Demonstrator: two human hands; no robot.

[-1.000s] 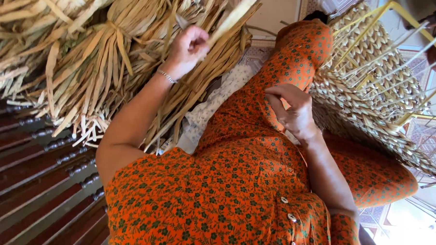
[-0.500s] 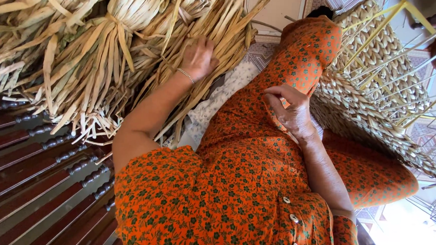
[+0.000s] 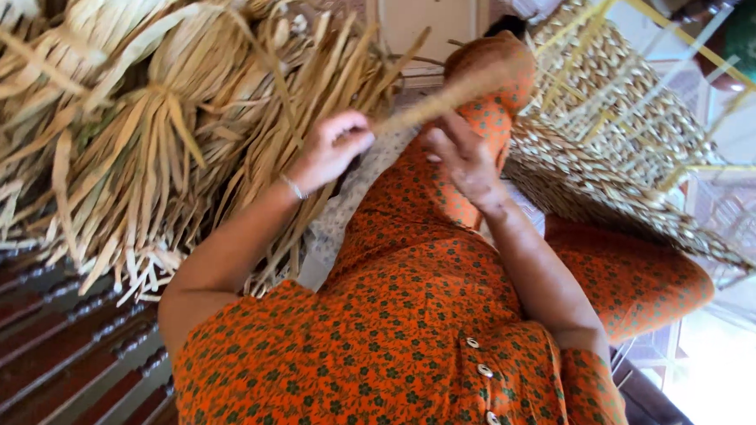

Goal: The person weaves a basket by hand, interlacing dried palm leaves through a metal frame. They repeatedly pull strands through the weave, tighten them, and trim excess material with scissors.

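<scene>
Bundles of dried reed [image 3: 146, 137] fill the floor beside a half-woven basket [image 3: 623, 154]. The left hand [image 3: 330, 148] has its fingers clenched on a reed strip [image 3: 449, 98]; the right hand [image 3: 464, 157], fingers loosely curled, touches it just beside.

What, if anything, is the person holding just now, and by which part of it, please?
The left hand has its grip closed on a dried straw strand at its near end. The right hand sits just beside the strand; whether it grips cannot be told.
</scene>
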